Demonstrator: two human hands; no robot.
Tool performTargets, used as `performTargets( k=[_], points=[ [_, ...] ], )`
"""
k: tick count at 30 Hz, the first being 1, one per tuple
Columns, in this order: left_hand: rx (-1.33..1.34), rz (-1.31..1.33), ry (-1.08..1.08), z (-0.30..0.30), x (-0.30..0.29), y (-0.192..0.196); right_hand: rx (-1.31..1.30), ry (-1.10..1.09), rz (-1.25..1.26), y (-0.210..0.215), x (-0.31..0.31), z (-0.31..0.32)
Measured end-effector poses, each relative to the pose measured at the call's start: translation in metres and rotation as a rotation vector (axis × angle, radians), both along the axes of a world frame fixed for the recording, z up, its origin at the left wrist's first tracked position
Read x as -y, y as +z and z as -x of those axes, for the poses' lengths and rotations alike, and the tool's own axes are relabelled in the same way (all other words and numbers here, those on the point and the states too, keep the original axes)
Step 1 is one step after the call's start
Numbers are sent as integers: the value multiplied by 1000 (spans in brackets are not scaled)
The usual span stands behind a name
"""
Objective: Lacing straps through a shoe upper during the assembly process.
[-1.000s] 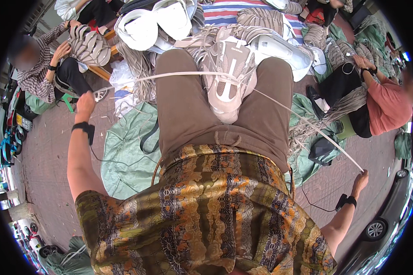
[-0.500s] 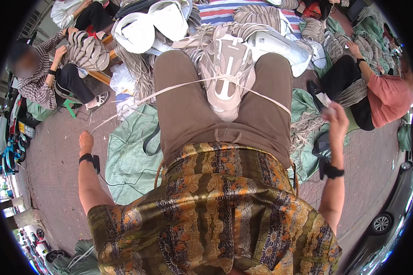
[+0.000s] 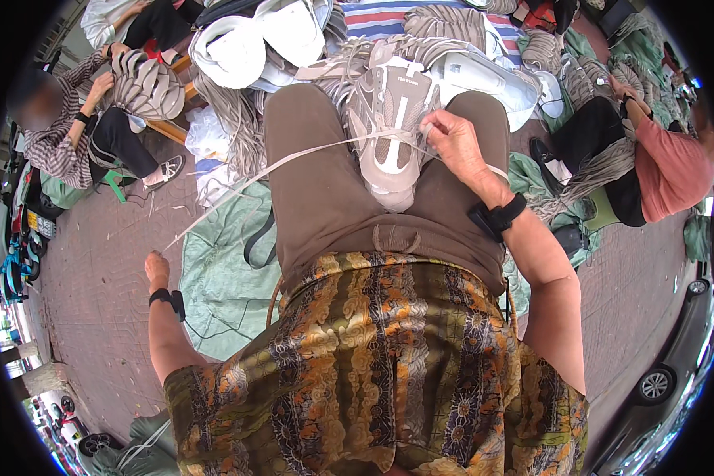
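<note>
A: Where is the pale grey and white sports shoe (image 3: 392,119)?

B: It lies on the person's lap, between the two thighs in brown trousers (image 3: 317,190), toe pointing away from the body, sole side down.

A: And the long flat white lace (image 3: 293,163)?

B: It goes from the shoe's eyelet area to the left and downward, stretched in a straight line across the left thigh, toward the left hand (image 3: 157,268).

A: State of the hands, pls?

B: The right hand (image 3: 450,139) is on the shoe, right side of it, fingers pinched closed on the lace near the eyelets. The left hand is far out to the left, low over the brick pavement (image 3: 95,270), closed as a fist. The lace end points at it, but if it really grips the lace I cannot tell, too thin there. Both wrists have a black band.

A: What is around?

B: Under the legs a green tarp sheet (image 3: 222,285) on the pavement. In front, a heap of white shoe parts (image 3: 246,44) and bundles of grey laces (image 3: 230,135). Left, a seated person in striped shirt (image 3: 51,143) w/ a bundle of laces. Right, another person in a pink top (image 3: 674,166), also seated. Bottom right corner, part of a grey car (image 3: 666,381).
</note>
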State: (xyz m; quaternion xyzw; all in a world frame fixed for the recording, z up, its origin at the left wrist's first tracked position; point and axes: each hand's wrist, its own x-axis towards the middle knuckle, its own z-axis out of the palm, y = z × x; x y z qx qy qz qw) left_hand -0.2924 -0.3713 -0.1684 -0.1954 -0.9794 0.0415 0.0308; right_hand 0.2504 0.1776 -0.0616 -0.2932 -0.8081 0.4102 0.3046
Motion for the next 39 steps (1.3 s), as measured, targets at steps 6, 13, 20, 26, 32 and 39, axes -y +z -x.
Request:
performTargets(
  k=[6,13,20,26,32,39],
  points=[
    [48,-22,46,-16,7,-25,37,-145,47,3,5,-2],
    [53,-33,23,-26,22,-45,80,-116,-83,-7,5,5],
    [4,-72,29,-27,14,-56,131,-31,-555,9,14,-1],
    [-80,-251,9,-19,-21,-36,206,31,-521,2,9,8],
    [279,-983,-297,-104,-167,75,189,7,-126,2,-11,9],
    [749,-1221,-815,-260,-332,171,225,31,-254,10,1,12]
  ],
)
